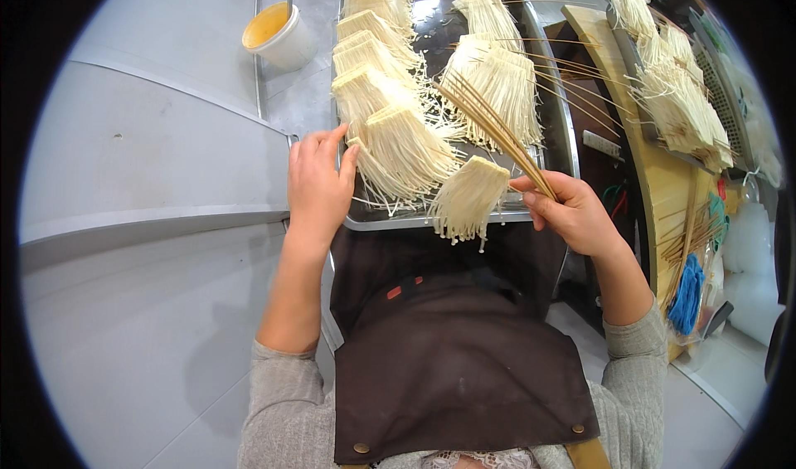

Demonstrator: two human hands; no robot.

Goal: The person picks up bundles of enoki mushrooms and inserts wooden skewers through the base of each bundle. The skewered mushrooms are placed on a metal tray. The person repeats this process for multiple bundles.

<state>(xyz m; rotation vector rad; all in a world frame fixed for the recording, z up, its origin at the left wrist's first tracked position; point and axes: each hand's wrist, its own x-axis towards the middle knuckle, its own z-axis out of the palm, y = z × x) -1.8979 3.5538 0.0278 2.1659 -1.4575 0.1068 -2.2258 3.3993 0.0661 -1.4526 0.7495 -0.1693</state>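
Observation:
My right hand (pixel 569 211) grips a fan of bamboo skewers (pixel 491 124), their far ends pointing up and left. At its fingertips hangs a flat bunch of enoki mushrooms (pixel 471 195), apparently on a skewer, stems drooping over the tray's near rim. My left hand (pixel 320 180) is at the near left of the metal tray (pixel 398 222), fingers apart, its tips against the edge of a row of enoki bunches (pixel 404 139). On the tray's right side lie skewered enoki bunches (pixel 497 89), with sticks jutting over the right rim.
A white bucket (pixel 286 40) with yellow contents and a handle stands beyond the tray's left side. On the right, a wooden board (pixel 647 201) bears loose skewers (pixel 690 239) and a blue cloth-like bundle (pixel 686 295). More enoki (pixel 678 96) lies on a tray farther right.

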